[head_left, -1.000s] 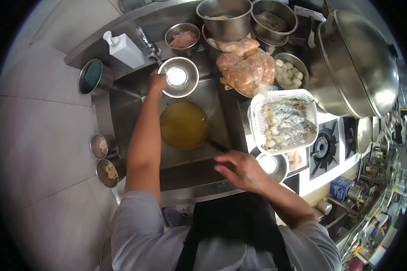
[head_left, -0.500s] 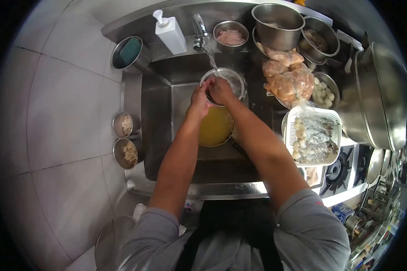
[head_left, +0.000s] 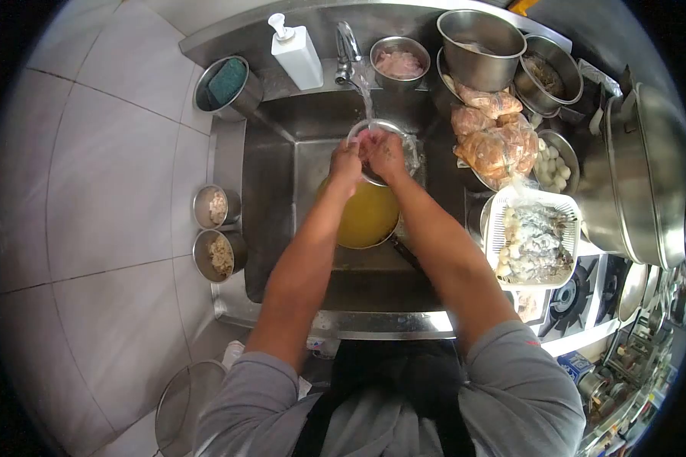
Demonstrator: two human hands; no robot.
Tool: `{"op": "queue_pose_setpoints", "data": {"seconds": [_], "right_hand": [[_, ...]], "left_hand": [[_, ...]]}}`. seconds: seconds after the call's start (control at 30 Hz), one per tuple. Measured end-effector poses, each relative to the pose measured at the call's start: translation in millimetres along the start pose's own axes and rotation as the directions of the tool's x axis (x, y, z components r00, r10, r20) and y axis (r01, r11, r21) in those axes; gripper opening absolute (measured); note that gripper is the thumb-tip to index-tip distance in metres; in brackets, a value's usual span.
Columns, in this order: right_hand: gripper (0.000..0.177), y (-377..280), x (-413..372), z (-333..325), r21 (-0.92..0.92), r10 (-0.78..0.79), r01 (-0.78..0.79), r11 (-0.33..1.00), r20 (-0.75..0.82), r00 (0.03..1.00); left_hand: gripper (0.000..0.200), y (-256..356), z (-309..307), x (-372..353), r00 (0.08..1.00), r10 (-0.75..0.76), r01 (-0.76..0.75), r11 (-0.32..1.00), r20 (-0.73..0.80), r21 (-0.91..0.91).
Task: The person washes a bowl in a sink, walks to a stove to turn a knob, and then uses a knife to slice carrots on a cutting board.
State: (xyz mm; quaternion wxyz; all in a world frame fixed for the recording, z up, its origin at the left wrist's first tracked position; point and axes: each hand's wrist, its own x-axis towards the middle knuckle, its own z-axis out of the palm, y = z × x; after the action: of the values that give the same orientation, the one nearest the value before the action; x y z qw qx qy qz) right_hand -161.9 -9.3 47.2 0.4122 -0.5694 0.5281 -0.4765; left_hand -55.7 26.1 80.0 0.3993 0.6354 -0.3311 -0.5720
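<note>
Under the running tap (head_left: 346,53), a round metal bowl (head_left: 389,124) stands in the sink, and water pours into it. My left hand (head_left: 346,162) is at the bowl's left side with its fingers curled inward over the rim. Close beside it, my right hand (head_left: 389,157) reaches into the bowl with bent fingers. Something pink (head_left: 369,143) shows between the two hands in the stream; I cannot tell what it is. Just below the bowl is a round pan (head_left: 362,217) of yellowish liquid, its dark handle (head_left: 406,253) pointing lower right.
A white pump bottle (head_left: 297,59) and a bowl of pink meat (head_left: 399,65) stand behind the sink (head_left: 270,190). To the right are bagged poultry (head_left: 499,148), a white basket (head_left: 490,263) of shrimp and a stove burner (head_left: 566,295). Small metal cups (head_left: 204,251) line the left ledge.
My hands have moved slightly apart over the bowl, and the pink thing between them shows more clearly. The whole view has shifted a little. Water keeps running.
</note>
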Motion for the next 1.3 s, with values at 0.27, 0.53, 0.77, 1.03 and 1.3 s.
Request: {"op": "queue_pose_setpoints", "data": {"seconds": [0.27, 0.53, 0.77, 1.03, 1.3], "right_hand": [[0.015, -3, -5, -2, -0.069, 0.090, -0.087, 0.994, 0.032, 0.995], [0.012, 5, -37, 2, 0.013, 0.091, -0.105, 0.994, 0.404, 0.910], [0.013, 37, -55, 24, 0.066, 0.111, -0.130, 0.989, 0.229, 0.967], [0.014, 28, -47, 46, 0.392, 0.309, -0.384, 0.836, 0.243, 0.920], [0.014, 23, -31, 8, -0.267, -0.066, 0.092, 0.959, 0.103, 0.992]], "left_hand": [[0.048, -11, -12, 4, 0.999, -0.050, 0.050, 0.998, -0.014, -0.023], [0.040, -21, -21, 8, 0.989, 0.128, -0.132, 0.990, -0.069, -0.056], [0.037, -18, -13, -12, 0.957, 0.212, -0.176, 0.967, -0.196, 0.185], [0.039, -24, -14, -15, 0.986, 0.102, -0.116, 0.988, -0.130, -0.105], [0.039, -29, -12, -15, 0.964, 0.132, -0.092, 0.980, -0.229, 0.179]]}}
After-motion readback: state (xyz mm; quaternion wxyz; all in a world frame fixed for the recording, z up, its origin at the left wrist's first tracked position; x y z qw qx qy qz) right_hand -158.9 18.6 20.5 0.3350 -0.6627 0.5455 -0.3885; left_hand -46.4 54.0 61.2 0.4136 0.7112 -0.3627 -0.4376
